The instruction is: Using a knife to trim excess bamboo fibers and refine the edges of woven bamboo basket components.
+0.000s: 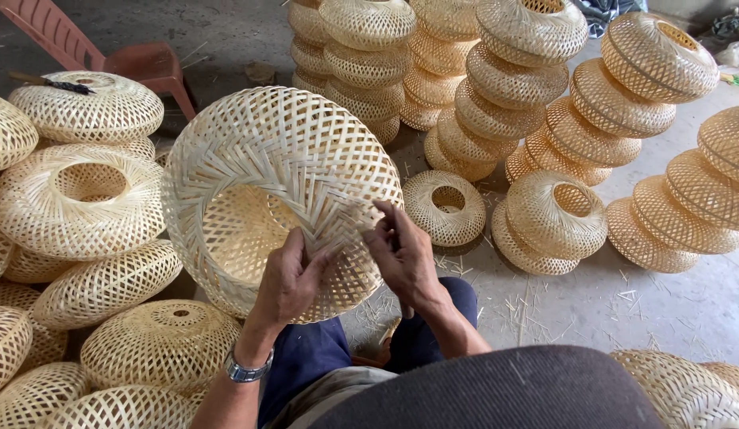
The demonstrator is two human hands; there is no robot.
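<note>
The person sits low on the concrete floor [671,310] and holds a round woven bamboo shade [274,191] tilted on the lap, its wide opening turned toward the left edge of the view. The left hand [294,278] grips the lower rim of the shade, fingers curled closed around the woven edge, a metal wristwatch [246,370] on the wrist. The right hand [403,253] is just beside it, fingers pinched narrow on the thin loose strip ends at the same rim.

By my judgement the step in hand is the finishing of the rim: the body of the shade looks already fully woven, and only the strip ends near the fingers seem not yet tucked. The next move asks for a steady hold from the left hand while the right works the strip ends into the weave, without cracking the thin bamboo.

Around the person lie many similar shades: a loose heap [75,206] on the floor at the left, and leaning stacked columns [496,103] at the far side and the right. A red plastic chair [139,63] stands in the far left corner of the floor, and small bamboo scraps [536,302] lie scattered near the knees
</note>
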